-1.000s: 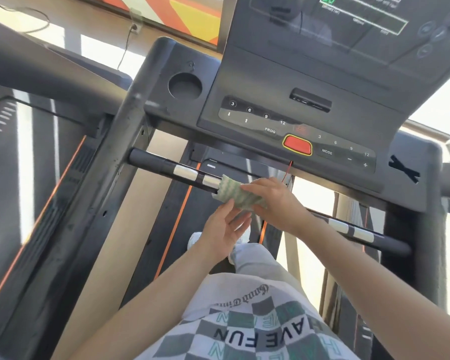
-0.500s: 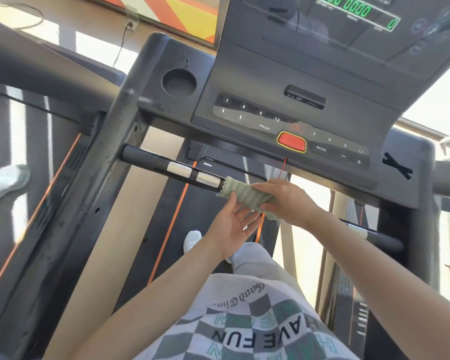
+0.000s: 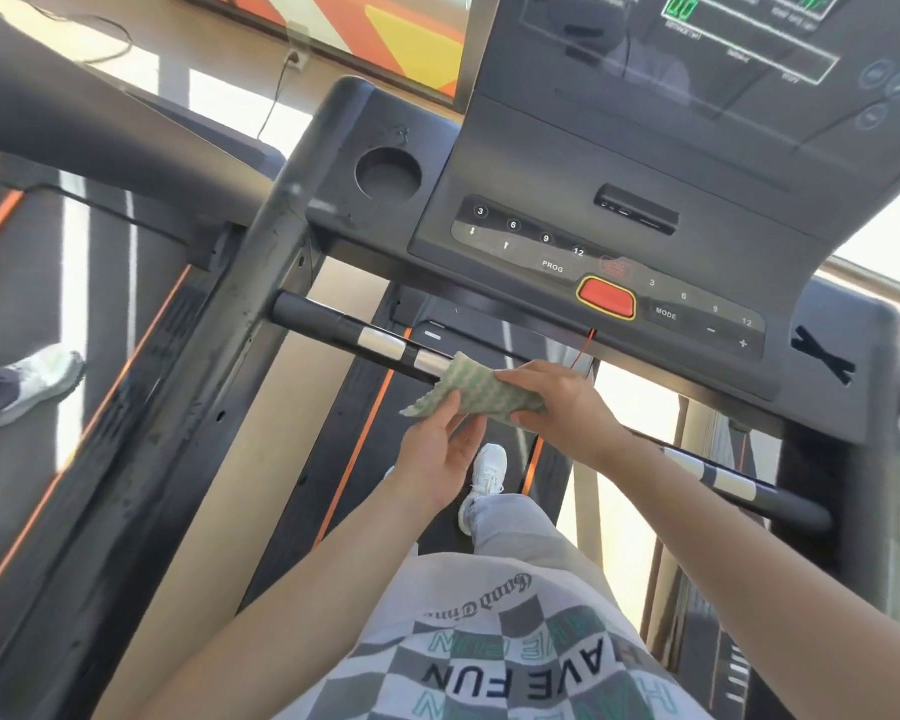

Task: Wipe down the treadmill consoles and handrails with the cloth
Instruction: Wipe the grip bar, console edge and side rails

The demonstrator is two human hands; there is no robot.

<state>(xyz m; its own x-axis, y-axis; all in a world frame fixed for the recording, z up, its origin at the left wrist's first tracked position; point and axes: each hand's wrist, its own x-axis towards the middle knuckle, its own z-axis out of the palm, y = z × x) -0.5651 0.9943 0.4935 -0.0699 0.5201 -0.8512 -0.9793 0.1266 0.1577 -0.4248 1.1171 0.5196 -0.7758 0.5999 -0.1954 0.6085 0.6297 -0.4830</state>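
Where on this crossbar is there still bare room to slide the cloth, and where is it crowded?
Bare bar runs from the left upright to the cloth, and again beyond the right hand toward the right end. The middle is crowded: both hands meet there, left hand underneath.

Bare forearms, checkered grey-white shirt (image 3: 494, 667) lettered "HAVE FUN", pale trousers (image 3: 520, 532), white sneaker (image 3: 481, 480).

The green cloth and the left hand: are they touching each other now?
Touching. In the head view, the left hand reaches up from below and its fingertips press against the underside of the green cloth, with no gap visible.
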